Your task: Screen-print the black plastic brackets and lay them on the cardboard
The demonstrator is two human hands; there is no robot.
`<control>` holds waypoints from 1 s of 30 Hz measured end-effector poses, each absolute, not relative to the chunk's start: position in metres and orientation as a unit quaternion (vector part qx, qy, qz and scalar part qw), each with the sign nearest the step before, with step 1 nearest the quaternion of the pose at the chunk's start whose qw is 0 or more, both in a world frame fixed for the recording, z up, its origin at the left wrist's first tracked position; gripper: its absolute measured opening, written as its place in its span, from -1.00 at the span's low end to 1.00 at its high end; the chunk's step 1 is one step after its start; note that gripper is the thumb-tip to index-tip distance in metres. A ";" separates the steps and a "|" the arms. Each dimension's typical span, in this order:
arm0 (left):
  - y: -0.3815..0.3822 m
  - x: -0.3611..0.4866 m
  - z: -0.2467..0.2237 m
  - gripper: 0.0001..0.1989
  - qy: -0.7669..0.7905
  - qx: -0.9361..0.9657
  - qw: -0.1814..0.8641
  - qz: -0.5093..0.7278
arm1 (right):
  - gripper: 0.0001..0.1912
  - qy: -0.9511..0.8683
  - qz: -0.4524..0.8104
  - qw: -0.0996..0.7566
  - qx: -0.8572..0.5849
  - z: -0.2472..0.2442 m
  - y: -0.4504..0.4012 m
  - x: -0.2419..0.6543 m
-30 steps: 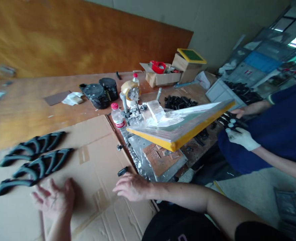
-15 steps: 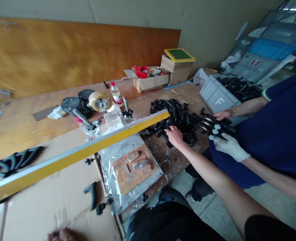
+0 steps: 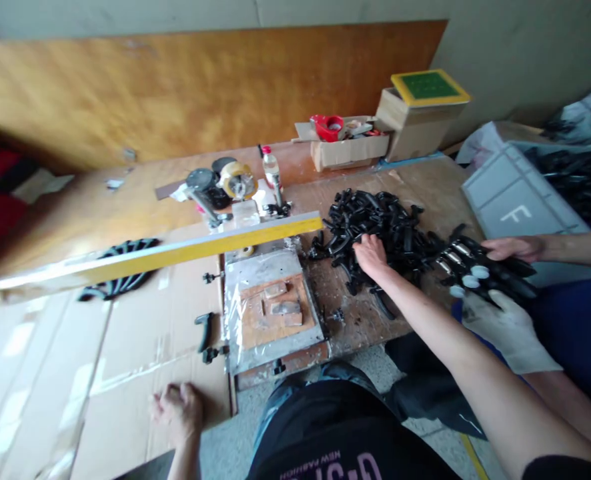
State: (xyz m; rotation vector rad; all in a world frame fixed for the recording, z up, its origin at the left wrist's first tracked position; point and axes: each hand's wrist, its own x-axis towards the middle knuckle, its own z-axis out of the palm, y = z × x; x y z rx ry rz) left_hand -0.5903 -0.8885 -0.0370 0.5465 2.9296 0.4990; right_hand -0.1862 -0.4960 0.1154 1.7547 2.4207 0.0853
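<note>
My right hand (image 3: 371, 256) reaches onto the pile of black handle-like parts (image 3: 375, 220); its fingers are bent against the pile, and what they hold, if anything, is hidden. My left hand (image 3: 176, 408) rests at the front of the cardboard sheet (image 3: 140, 360) with its fingers curled; nothing can be made out in them. A single black part (image 3: 204, 331) lies beyond it. Between my hands sits a metal plate (image 3: 235, 280) with a wooden board (image 3: 255, 333) and small blocks on it. A yellow-edged bar (image 3: 255, 235) extends above the plate and cardboard.
At the right, a co-worker's hands, one gloved (image 3: 513, 330), hold several black parts. Beside them stands a grey crate (image 3: 510, 193) of black parts. Behind are a bottle (image 3: 271, 168), tape rolls, an open carton (image 3: 348, 152) and a taller box (image 3: 413, 127). Curved black parts (image 3: 120, 283) lie left.
The view has swung left, showing more cardboard and more of my left hand. My right hand remains at the pile. The co-worker still holds the black parts.
</note>
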 end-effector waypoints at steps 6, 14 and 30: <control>-0.878 -0.604 -0.025 -0.43 0.942 0.099 0.026 0.318 | -0.59 0.771 -0.117 -0.138 0.611 0.116 -0.489 -0.178; -0.823 -0.635 0.002 -0.50 0.884 0.169 0.027 0.435 | -0.74 0.742 -0.500 -0.219 0.389 0.076 -0.596 -0.312; -0.677 -0.594 0.197 -0.48 0.597 0.316 0.227 0.702 | -0.43 0.974 -0.160 -0.072 0.145 0.069 -0.640 -0.374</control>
